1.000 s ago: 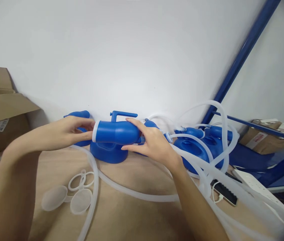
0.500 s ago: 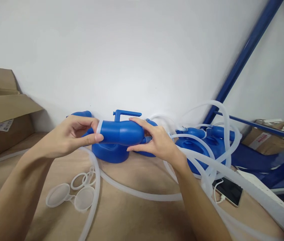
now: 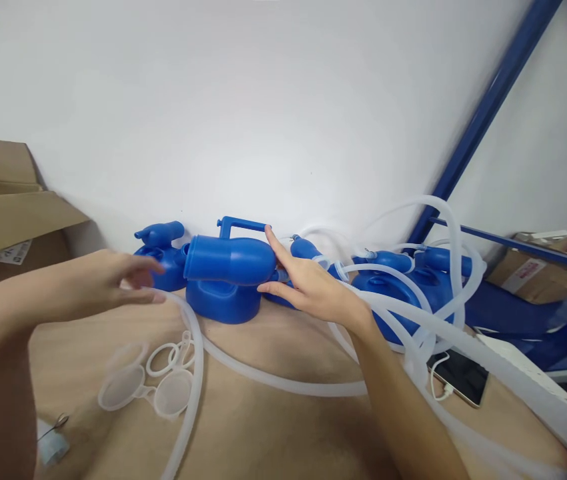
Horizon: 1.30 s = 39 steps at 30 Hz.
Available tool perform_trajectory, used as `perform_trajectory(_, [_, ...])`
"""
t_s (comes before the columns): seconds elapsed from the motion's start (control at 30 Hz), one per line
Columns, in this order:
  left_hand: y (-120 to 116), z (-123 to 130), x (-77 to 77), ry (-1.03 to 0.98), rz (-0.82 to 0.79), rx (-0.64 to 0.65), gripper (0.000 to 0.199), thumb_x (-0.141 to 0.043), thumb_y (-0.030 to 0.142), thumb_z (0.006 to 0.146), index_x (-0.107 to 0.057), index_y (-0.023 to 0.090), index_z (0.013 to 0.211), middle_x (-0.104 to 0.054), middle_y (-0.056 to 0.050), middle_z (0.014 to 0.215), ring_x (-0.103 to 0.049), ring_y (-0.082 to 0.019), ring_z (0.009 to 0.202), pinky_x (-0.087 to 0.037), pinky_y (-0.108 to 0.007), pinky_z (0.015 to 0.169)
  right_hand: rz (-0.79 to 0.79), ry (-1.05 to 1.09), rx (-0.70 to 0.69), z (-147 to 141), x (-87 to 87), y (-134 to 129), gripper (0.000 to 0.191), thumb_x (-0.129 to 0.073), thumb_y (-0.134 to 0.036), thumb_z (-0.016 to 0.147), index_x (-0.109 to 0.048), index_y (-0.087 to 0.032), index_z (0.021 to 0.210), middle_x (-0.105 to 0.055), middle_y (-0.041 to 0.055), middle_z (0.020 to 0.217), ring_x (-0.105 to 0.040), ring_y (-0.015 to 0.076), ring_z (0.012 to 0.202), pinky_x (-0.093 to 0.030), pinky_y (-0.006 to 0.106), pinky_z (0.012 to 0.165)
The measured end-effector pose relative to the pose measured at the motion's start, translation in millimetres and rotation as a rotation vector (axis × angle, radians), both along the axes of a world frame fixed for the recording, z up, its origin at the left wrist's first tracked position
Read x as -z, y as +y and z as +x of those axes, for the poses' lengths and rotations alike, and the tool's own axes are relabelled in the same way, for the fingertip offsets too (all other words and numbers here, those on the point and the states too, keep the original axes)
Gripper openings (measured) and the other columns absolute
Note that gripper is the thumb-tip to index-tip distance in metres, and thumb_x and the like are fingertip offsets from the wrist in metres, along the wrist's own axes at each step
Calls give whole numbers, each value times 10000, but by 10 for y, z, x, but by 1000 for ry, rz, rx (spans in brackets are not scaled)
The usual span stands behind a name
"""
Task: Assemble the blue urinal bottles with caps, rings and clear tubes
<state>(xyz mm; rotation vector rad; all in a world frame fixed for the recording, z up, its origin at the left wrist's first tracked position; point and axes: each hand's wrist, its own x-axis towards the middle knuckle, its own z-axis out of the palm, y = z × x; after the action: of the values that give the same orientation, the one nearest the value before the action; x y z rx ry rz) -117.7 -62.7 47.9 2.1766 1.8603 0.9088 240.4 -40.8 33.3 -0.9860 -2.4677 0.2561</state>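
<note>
My right hand [image 3: 308, 283] is wrapped round the right end of a blue bottle neck [image 3: 231, 260], which points left above its blue body [image 3: 223, 303]. The neck's left end shows no white ring on it. My left hand [image 3: 123, 277] is off the bottle, to its left, fingers apart and slightly blurred, with a faint blurred pale ring [image 3: 128, 357] below it. White lids [image 3: 172, 393] joined by a strap and a white ring [image 3: 162, 360] lie on the table under the left hand. A handle [image 3: 246, 225] rises behind the neck.
Another blue bottle [image 3: 161, 257] stands behind left. Blue bottles [image 3: 388, 293] and coiled clear tubes [image 3: 448, 307] are at right, beside a phone [image 3: 463, 380]. Cardboard box [image 3: 38, 220] at left; blue rack post [image 3: 488, 113] at right. A tube [image 3: 283, 385] crosses the table.
My left hand has let go of the neck's left end and moved left and down. The white ring is gone from that end. A blurred pale ring now shows above the lids.
</note>
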Motion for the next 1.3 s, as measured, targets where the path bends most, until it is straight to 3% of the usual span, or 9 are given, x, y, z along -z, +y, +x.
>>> perform_trajectory(0.1, [-6,187,-15,-75,-132,256,1028,-864,628,618,-489,377,1542,-725,-91,1347,-764,-335,1059,-649,-393,810,22,9,-20,-52,28,-15,901,-575,-413,1039,-22,-168,1707,-636,46,897,-611,226,785,-482,341,767])
perform_trajectory(0.17, [-56,395,-35,-195,-99,408,1118,-856,599,681,-286,439,1629,-615,-95,1498,-758,-321,1078,-656,-388,809,50,28,-24,-73,55,-12,903,-573,-425,1038,-24,-164,1706,-612,26,847,-591,216,749,-472,328,747])
perform_trajectory(0.37, [-134,967,-38,-294,295,252,553,-809,648,748,-661,294,1147,-704,-1,884,-678,-192,671,-553,-256,522,96,258,-64,-90,128,16,876,-591,-499,1017,-162,-154,1697,-453,-73,647,-438,139,560,-423,260,624])
perform_trajectory(0.57, [-58,997,-5,-329,376,324,537,-843,624,717,-688,265,1086,-684,20,889,-611,-142,651,-546,-246,573,138,396,-149,-67,217,167,885,-717,-538,923,-354,-191,1651,-424,-84,647,-310,100,530,-386,224,553])
perform_trajectory(0.7, [-116,962,-16,-218,450,236,598,-820,687,703,-694,271,1115,-731,-13,976,-635,-181,710,-534,-265,575,159,410,-85,-33,230,267,751,-675,-577,948,-509,-193,1571,-287,-99,594,-224,105,549,-327,228,558])
perform_trajectory(0.83, [-206,871,-94,-149,504,173,631,-789,739,696,-709,293,1135,-747,-4,993,-654,-208,765,-538,-268,604,123,328,-25,-19,145,210,740,-683,-556,955,-478,-239,1592,-339,-94,607,-312,105,563,-354,226,606])
perform_trajectory(1.03, [-43,672,-109,-47,432,-26,695,-741,765,697,-679,288,1199,-747,-18,1090,-659,-243,818,-519,-329,726,97,201,-110,-88,79,39,870,-632,-421,1007,-127,-291,1703,-604,33,1041,-571,186,888,-539,352,910])
perform_trajectory(1.17, [287,626,77,37,214,-16,690,-729,745,677,-659,254,1156,-725,-52,901,-666,-313,816,-503,-389,754,33,-136,-235,-141,122,-30,907,-574,-168,1000,-26,-344,1700,-568,101,1334,-609,227,1105,-514,436,1049])
perform_trajectory(1.3, [515,534,226,-154,36,-136,834,-835,740,534,-592,247,1162,-687,-52,903,-675,-337,837,-497,-369,683,-147,-309,-119,-72,57,-163,906,-653,-317,995,-82,-364,1697,-446,145,1578,-648,273,1187,-531,441,1018])
